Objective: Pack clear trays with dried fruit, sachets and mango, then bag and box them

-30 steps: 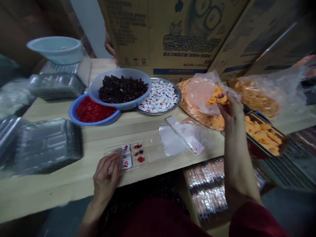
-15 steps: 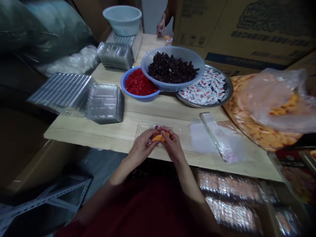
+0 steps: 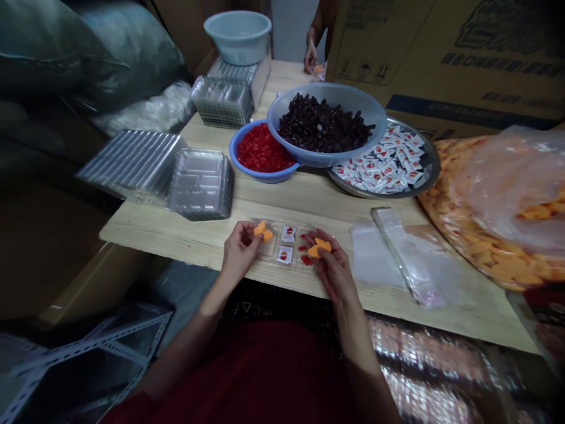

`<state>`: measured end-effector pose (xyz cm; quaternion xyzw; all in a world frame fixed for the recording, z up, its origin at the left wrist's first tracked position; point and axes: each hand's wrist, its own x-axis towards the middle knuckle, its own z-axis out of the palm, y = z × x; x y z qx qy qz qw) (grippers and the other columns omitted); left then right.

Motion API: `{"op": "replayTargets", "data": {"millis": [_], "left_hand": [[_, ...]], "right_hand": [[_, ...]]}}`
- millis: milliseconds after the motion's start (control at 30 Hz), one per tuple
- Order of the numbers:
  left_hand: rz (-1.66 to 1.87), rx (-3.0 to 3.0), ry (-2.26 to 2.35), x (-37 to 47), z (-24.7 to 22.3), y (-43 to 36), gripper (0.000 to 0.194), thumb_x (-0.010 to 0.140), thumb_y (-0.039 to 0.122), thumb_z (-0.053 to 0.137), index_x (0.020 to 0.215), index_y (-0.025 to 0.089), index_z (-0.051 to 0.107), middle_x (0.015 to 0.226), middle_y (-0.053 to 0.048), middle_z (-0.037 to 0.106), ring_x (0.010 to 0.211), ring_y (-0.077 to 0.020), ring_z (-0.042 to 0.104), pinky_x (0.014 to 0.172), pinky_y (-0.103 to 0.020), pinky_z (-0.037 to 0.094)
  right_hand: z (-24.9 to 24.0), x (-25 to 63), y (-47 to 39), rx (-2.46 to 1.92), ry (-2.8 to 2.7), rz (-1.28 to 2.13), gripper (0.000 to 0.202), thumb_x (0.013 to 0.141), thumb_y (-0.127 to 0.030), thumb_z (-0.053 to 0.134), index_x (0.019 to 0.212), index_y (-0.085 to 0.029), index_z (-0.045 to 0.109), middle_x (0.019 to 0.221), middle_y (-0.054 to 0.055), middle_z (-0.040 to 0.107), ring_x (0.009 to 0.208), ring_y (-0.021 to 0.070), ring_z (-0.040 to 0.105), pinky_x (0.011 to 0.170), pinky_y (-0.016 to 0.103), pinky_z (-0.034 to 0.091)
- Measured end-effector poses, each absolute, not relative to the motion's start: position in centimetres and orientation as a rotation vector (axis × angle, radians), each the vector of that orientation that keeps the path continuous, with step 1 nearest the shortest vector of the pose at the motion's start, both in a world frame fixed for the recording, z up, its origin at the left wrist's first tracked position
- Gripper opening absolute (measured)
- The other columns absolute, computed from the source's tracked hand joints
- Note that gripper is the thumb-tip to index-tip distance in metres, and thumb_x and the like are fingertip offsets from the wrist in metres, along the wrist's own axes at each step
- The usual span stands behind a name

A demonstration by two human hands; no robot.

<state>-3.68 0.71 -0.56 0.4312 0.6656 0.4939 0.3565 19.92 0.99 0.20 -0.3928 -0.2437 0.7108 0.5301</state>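
Note:
Between thumb and fingers my left hand (image 3: 241,252) pinches an orange butterfly-shaped piece (image 3: 263,231) over the left end of a clear plastic tray (image 3: 272,242). A second orange piece (image 3: 318,248), which looks like the same shape, is gripped by my right hand (image 3: 339,272) above the tray's right end. Two small white sachets (image 3: 285,254) with red prints lie in the tray's middle compartments. Several red pieces (image 3: 306,259) rest on the right side, partly covered by my right fingers.
Behind the tray stand a blue bowl of red pieces (image 3: 265,175), a bowl of dark pieces (image 3: 335,159) and a metal basin of sachets (image 3: 430,171). Stacked trays (image 3: 200,182) stand left. Plastic bags (image 3: 408,259) and a large heap of orange pieces (image 3: 498,247) lie right. A co-worker's hand (image 3: 311,58) shows behind.
My hands were together over the tray around orange material; now they are apart, each with an orange piece. The sachets between them have come into view. The whole view has shifted slightly.

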Motion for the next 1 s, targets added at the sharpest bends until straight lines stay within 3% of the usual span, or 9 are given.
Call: {"op": "replayTargets", "data": {"millis": [167,300,500,700,867,933,1000], "left_hand": [[1.228,1.272,1.814,-2.8,-0.6,1.1,0.038,0.088,0.036,0.068,0.122,0.025,0.054,0.098,-0.001,0.068,0.075,-0.0156,0.069,0.07,-0.028,0.054],[1.15,1.538,1.857,-2.3,-0.7,1.0,0.022,0.096,0.036,0.057,0.114,0.023,0.061,0.102,-0.004,0.07,0.081,-0.017,0.068,0.077,-0.03,0.053],[0.899,1.968,2.063,-2.4,-0.8,0.9,0.023,0.098,0.034,0.054,0.112,0.02,0.065,0.11,-0.012,0.067,0.107,-0.0293,0.055,0.096,-0.045,0.047],[0.748,2.04,2.177,-3.4,-0.6,1.7,0.027,0.097,0.032,0.055,0.114,0.019,0.07,0.117,-0.014,0.061,0.11,-0.0323,0.05,0.097,-0.049,0.045],[1.113,1.911,1.877,-1.8,1.2,0.5,0.022,0.101,0.03,0.051,0.111,0.021,0.069,0.109,-0.009,0.068,0.104,-0.0243,0.06,0.098,-0.043,0.049],[1.102,1.916,1.633,-0.4,2.2,-0.3,0.018,0.1,0.031,0.056,0.11,0.022,0.069,0.104,-0.007,0.071,0.102,-0.0223,0.063,0.097,-0.04,0.051],[1.038,1.967,1.43,0.8,2.8,-0.7,0.023,0.098,0.031,0.061,0.119,0.023,0.066,0.114,-0.008,0.069,0.113,-0.0233,0.062,0.101,-0.041,0.051]], "right_hand": [[0.1,19.0,0.5,-0.951,-0.608,1.711,0.038,0.08,-0.031,0.078,0.117,-0.028,0.07,0.126,0.004,0.073,0.123,0.0234,0.066,0.111,0.042,0.05],[0.1,19.0,0.1,-0.949,-0.659,1.697,0.037,0.082,-0.031,0.077,0.118,-0.028,0.07,0.131,0.006,0.07,0.126,0.0241,0.064,0.11,0.042,0.05],[0.6,18.5,-0.4,-0.959,-0.648,1.711,0.033,0.082,-0.032,0.076,0.115,-0.029,0.071,0.132,0.005,0.069,0.125,0.0248,0.064,0.108,0.045,0.051],[0.9,17.6,-0.4,-0.947,-0.567,1.745,0.036,0.077,-0.031,0.081,0.112,-0.027,0.072,0.127,0.005,0.071,0.124,0.0241,0.065,0.12,0.047,0.04],[0.4,16.9,0.6,-0.892,-0.459,1.783,0.038,0.08,-0.041,0.08,0.113,-0.025,0.07,0.126,0.006,0.071,0.127,0.0237,0.064,0.119,0.043,0.042],[0.3,16.7,1.1,-0.884,-0.413,1.771,0.037,0.083,-0.048,0.076,0.113,-0.026,0.069,0.124,0.006,0.072,0.126,0.0227,0.063,0.116,0.044,0.044],[0.3,16.4,1.4,-0.877,-0.39,1.754,0.036,0.086,-0.05,0.072,0.113,-0.027,0.068,0.121,0.005,0.073,0.126,0.0221,0.063,0.116,0.045,0.044]]}}
